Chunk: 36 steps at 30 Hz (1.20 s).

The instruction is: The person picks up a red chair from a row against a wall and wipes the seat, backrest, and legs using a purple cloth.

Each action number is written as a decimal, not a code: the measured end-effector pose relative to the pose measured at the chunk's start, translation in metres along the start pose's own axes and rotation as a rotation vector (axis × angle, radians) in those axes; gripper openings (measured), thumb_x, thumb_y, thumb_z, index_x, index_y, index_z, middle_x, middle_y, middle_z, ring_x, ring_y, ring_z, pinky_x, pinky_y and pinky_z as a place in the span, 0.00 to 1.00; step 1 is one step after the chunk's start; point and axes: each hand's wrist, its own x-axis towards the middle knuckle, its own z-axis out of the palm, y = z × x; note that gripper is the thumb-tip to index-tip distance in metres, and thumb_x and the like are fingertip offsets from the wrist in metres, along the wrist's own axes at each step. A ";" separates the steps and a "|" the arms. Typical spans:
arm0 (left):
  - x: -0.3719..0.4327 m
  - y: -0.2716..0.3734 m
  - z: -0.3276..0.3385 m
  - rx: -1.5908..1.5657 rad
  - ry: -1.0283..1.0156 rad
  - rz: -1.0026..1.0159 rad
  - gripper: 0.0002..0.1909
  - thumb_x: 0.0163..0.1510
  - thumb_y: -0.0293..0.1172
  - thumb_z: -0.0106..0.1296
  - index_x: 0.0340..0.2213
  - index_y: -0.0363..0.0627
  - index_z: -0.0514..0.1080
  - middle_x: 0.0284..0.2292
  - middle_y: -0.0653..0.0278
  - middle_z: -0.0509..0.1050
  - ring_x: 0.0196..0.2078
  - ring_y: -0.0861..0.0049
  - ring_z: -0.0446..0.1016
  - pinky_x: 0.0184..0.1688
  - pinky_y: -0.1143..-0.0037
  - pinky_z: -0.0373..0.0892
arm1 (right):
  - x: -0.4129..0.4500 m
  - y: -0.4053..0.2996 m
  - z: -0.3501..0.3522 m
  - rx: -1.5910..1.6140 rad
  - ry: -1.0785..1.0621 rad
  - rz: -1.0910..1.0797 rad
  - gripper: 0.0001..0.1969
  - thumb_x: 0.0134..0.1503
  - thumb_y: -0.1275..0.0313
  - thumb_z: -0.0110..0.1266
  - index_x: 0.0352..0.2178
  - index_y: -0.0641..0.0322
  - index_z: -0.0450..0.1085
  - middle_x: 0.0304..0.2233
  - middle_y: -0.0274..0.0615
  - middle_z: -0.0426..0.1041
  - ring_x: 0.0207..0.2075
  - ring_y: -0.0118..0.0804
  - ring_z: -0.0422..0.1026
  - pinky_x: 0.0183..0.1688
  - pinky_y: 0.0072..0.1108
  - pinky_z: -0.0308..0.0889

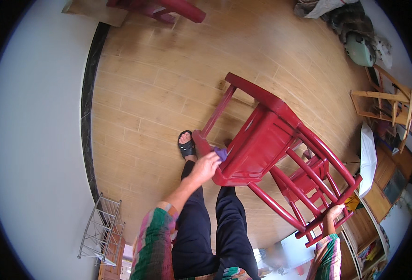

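Observation:
A red-painted wooden chair [262, 148] is tilted in front of me, its seat and legs toward the left and its spindled back toward the right. My left hand [205, 168] pinches a purple cloth [220, 154] against the lower frame beside the seat. On the far right, my right hand [335, 211] is wrapped around the top rail of the chair's back [323, 218]. Between the spindles a second red chair [309, 178] shows, partly hidden. My foot in a black sandal [187, 145] is close to the first chair's leg.
Another red piece of furniture [178, 10] stands at the top edge. Along the left run a white wall [38, 122] and black skirting, with a metal rack [102, 231] below. On the right are a folding wooden chair [384, 94], a green case [360, 50] and wooden shelving [361, 227].

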 end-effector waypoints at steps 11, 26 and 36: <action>0.229 0.148 -0.005 -0.209 0.299 0.280 0.14 0.55 0.30 0.49 0.41 0.34 0.71 0.44 0.53 0.70 0.48 0.61 0.69 0.52 0.72 0.64 | -0.031 -0.039 -0.017 0.338 -0.023 0.068 0.27 0.59 0.49 0.28 0.26 0.59 0.68 0.19 0.39 0.69 0.20 0.35 0.68 0.23 0.26 0.64; 0.226 0.085 0.036 0.000 0.375 0.004 0.20 0.60 0.34 0.38 0.49 0.33 0.64 0.54 0.51 0.63 0.55 0.55 0.63 0.56 0.68 0.60 | -0.053 -0.064 -0.044 0.510 -0.147 0.247 0.23 0.60 0.49 0.30 0.27 0.54 0.64 0.18 0.34 0.65 0.18 0.29 0.64 0.21 0.21 0.59; 0.150 0.124 0.055 0.417 0.227 0.347 0.17 0.52 0.17 0.42 0.44 0.35 0.68 0.53 0.57 0.64 0.57 0.57 0.60 0.56 0.68 0.62 | -0.112 -0.138 -0.109 0.867 -0.425 0.259 0.17 0.63 0.56 0.36 0.39 0.54 0.65 0.31 0.27 0.64 0.33 0.21 0.61 0.39 0.18 0.58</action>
